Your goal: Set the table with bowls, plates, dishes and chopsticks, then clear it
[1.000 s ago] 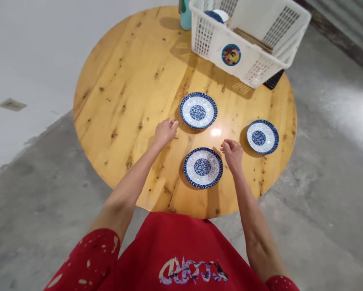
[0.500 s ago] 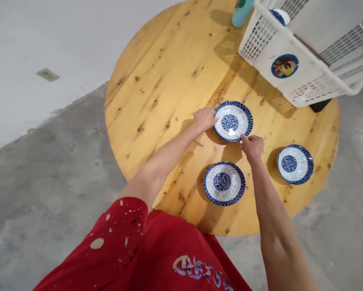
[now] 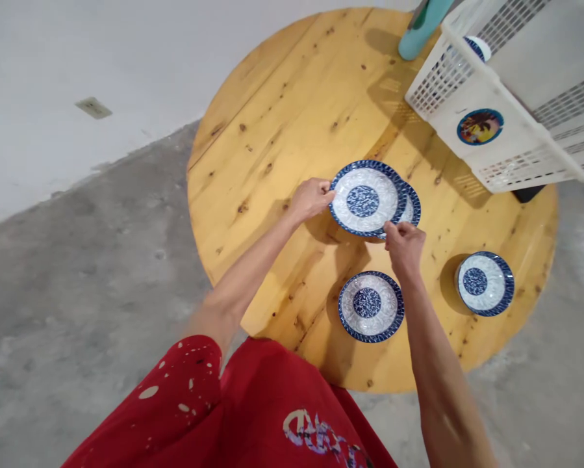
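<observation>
My left hand pinches the left rim of a blue-and-white plate, thumb over the edge. That plate lies partly over a second plate of the same pattern, which shows as a crescent on its right side. At the lower right, where the two rims cross, my right hand has its fingers closed on a plate edge; which of the two rims it grips is hard to make out. Nearer to me rests another matching plate. A deeper-looking blue-and-white dish stands on the right.
All this is on a round wooden table. A white plastic basket with a blue-and-white piece inside stands at the far right. Left of the basket is a turquoise bottle-like object. Something black pokes out beneath the basket.
The upper plate has slid left and up off the one below, uncovering the lower plate's right edge. My left hand moved left with it. The camera view has shifted slightly.
</observation>
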A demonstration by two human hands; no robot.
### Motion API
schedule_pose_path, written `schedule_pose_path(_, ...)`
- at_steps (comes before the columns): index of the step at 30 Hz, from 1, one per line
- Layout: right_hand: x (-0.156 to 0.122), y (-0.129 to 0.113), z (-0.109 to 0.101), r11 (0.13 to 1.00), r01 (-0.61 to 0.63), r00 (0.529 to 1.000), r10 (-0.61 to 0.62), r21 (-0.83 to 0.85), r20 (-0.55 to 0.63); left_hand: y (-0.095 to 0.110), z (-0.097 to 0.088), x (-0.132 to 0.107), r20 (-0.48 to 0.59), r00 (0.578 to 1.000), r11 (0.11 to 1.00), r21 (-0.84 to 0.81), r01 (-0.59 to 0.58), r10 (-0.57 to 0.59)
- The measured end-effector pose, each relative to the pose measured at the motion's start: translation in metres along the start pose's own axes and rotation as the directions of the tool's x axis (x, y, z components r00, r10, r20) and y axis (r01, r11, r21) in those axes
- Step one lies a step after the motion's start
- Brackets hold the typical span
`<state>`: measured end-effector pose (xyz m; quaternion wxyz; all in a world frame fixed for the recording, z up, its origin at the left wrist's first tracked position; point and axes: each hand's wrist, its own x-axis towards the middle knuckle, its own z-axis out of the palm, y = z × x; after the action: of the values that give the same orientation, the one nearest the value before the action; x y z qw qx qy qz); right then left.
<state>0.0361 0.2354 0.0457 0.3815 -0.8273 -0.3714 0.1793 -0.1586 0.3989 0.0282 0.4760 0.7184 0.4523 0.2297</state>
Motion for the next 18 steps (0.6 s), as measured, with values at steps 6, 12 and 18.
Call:
schedule_pose_path(6,-0.030,-0.027,0.078,0.997,0.058,0.988,-0.065,0.052,0.141,-0.047,-0.070,-0.040,-0.103,0.988,0.980,0.150,0.130,-0.116)
schedule_pose_path(12,-0.043,-0.028,0.126,0.994,-0.014,0.977,-0.010,0.109,0.214,-0.060,-0.099,-0.042,-0.111,0.977,0.955,0.219,0.202,-0.182)
schedule_pose_path(18,-0.045,-0.033,0.142,0.998,-0.027,0.968,0.013,0.051,0.252,-0.073,-0.108,-0.024,-0.123,0.978,0.939,0.280,0.199,-0.170)
